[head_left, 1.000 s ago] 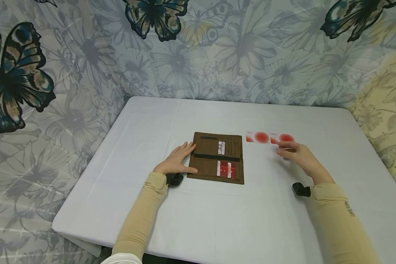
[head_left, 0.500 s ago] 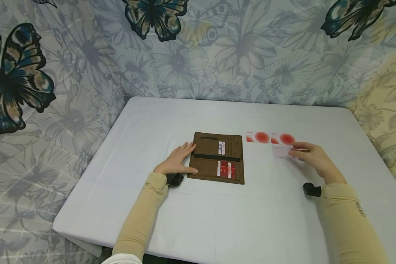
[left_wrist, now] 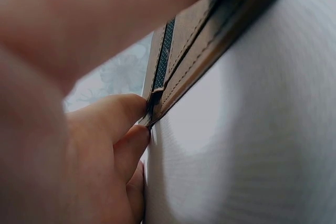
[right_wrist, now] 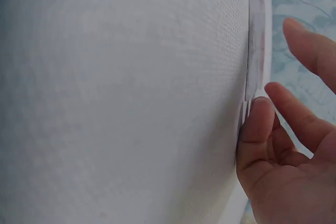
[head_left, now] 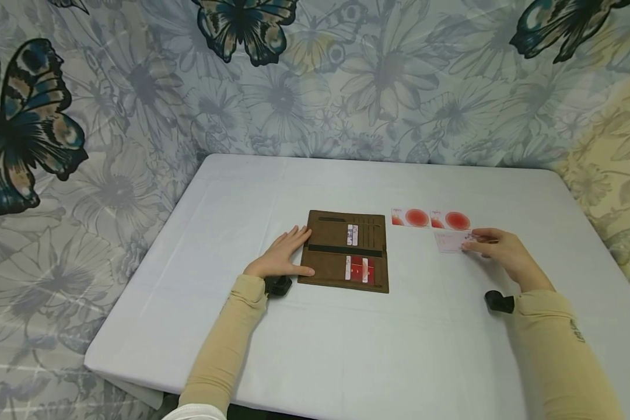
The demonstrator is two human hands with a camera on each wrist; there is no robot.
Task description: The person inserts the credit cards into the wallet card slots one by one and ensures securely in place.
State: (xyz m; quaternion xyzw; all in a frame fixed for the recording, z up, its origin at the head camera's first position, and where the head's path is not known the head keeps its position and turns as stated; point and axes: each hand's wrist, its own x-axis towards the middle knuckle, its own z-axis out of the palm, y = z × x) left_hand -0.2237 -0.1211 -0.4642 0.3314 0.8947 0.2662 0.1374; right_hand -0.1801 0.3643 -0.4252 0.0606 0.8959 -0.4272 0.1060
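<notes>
A brown wallet (head_left: 328,265) lies unfolded flat on the table, a dark band across its middle. Spread over its left edge, my left hand (head_left: 278,256) rests with fingertips and thumb touching the leather; the left wrist view shows fingertips at the wallet's corner (left_wrist: 153,106). To the right, my right hand (head_left: 506,254) pinches small cards (right_wrist: 243,113) by the table surface, their thin edges showing beside the thumb. A pale card (head_left: 448,241) lies at those fingertips, its right end partly covered. How many cards are held is unclear.
Two cards with red circles, a left one (head_left: 417,218) and a right one (head_left: 457,220), lie in a row beyond the pale card. White cards (head_left: 352,235) and red cards (head_left: 357,270) sit in the wallet's slots. White cloth covers the table (head_left: 378,350); patterned fabric (head_left: 320,105) hangs behind.
My right hand has drawn back to the right and slightly toward me, leaving the pale card in view below the right red-circle card. The left hand and wallet stay put.
</notes>
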